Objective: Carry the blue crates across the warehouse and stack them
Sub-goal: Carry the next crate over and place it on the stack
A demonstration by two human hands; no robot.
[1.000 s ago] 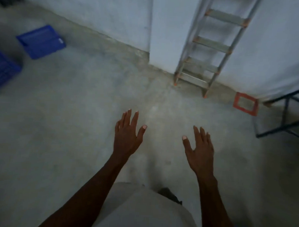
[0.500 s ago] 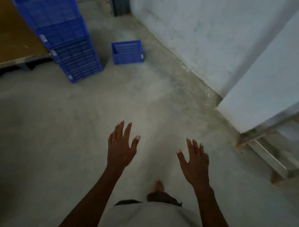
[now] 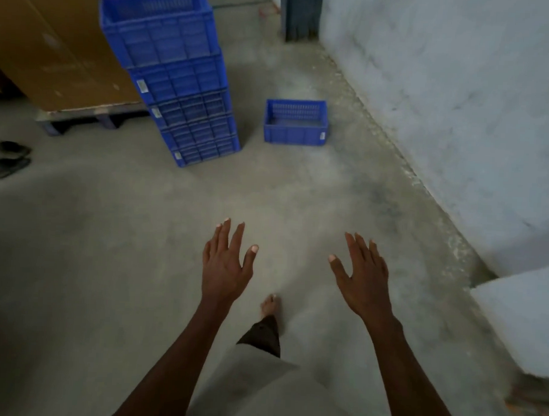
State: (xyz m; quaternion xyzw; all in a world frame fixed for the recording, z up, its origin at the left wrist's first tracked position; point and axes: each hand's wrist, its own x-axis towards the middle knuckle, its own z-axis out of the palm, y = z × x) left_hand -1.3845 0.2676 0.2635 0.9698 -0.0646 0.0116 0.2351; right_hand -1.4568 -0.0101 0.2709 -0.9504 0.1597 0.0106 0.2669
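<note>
Left hand (image 3: 225, 265), right hand (image 3: 363, 281): fingers spread, holding nothing.

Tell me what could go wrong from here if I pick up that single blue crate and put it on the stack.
The stack of blue crates already looks tall, so lifting the single crate onto it may mean an awkward reach and a wobble. Your foot is bare, so a dropped crate could hurt. The sandals left of the stack could trip you.

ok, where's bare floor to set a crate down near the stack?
Bare concrete lies between the crate stack and the single crate, and a wide patch in front of both, out to the open hands. A strip runs between the single crate and the wall. Left of the stack is crowded: cardboard box, sandals.
</note>
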